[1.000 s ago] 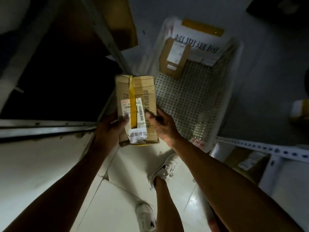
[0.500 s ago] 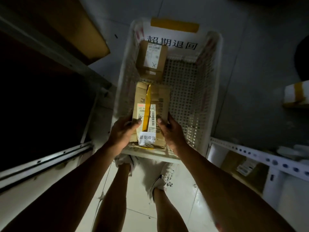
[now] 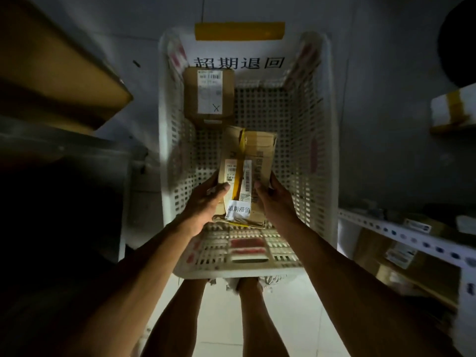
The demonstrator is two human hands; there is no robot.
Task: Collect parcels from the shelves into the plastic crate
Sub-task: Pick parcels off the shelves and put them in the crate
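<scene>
- The left hand (image 3: 203,202) clasps the near left edge of a long brown cardboard parcel with yellow tape (image 3: 246,173), thumb pressed on its top face beside the shipping label.
- The right hand (image 3: 277,199) grips the near right edge of the same parcel, thumb on top, fingers wrapped round the side.
- The parcel is held inside the white perforated plastic crate (image 3: 319,150), over its near half; whether it touches the crate floor cannot be told.
- Its long axis runs away from the person, along the crate's length, leaning slightly to the right at the far end; the labelled face is up, and a white slip with printed characters (image 3: 239,209) sits at the near end.
- A smaller brown cardboard box with a white label marked X (image 3: 208,95) lies in the crate's far left corner, just beyond the held parcel and apart from it.
- A white sign with black characters and a yellow strip (image 3: 239,47) stands at the crate's far wall.
- A white slotted metal shelf (image 3: 401,231) with more boxes is to the right.
</scene>
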